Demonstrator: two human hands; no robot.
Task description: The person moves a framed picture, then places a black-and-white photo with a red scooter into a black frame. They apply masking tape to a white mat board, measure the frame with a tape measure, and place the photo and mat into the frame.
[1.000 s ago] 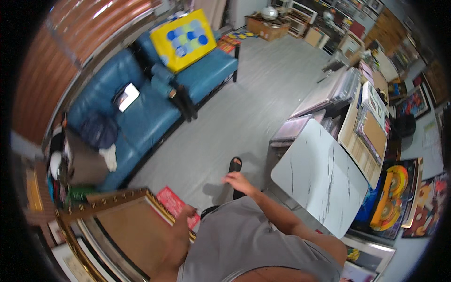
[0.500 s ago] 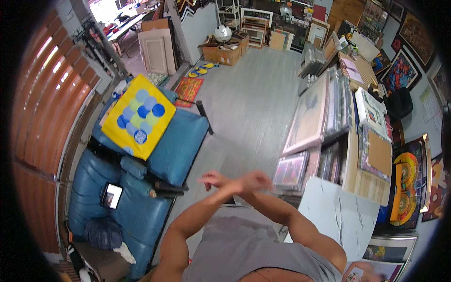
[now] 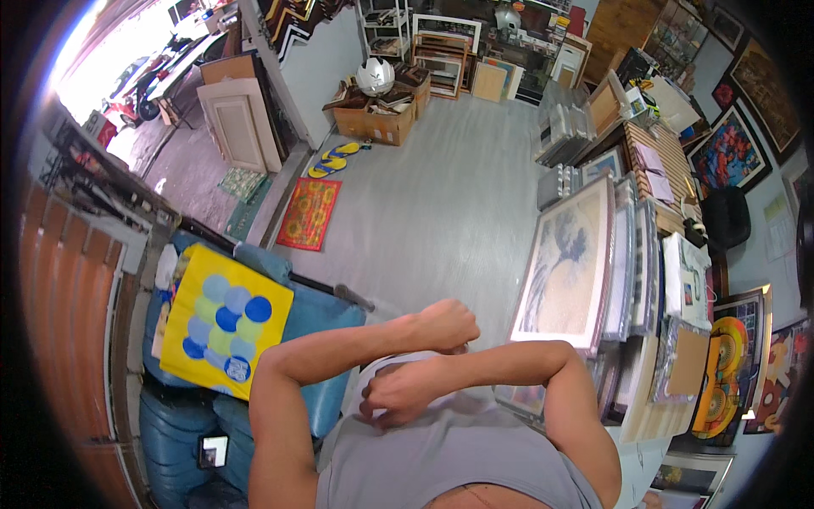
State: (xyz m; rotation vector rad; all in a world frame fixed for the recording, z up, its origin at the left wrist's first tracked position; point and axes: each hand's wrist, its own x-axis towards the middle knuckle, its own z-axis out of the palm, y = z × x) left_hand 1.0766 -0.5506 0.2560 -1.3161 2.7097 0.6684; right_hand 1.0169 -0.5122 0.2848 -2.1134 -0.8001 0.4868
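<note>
Left hand point(image 3: 448, 324): fingers curled together
Right hand point(image 3: 400, 390): I couldn't tell its grip
Grey sleeveless fabric shirt point(image 3: 458, 437): lay beneath right hand

L hand point(image 3: 448, 325) curled, fwd of R hand point(image 3: 405, 388)

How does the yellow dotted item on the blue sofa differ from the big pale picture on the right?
Colour: the yellow dotted item is bright with blue and green circles; the pale picture shows a dark tree-like shape. Place: the item rests on the blue sofa; the picture leans with other flat pieces. Both look rectangular.
</note>
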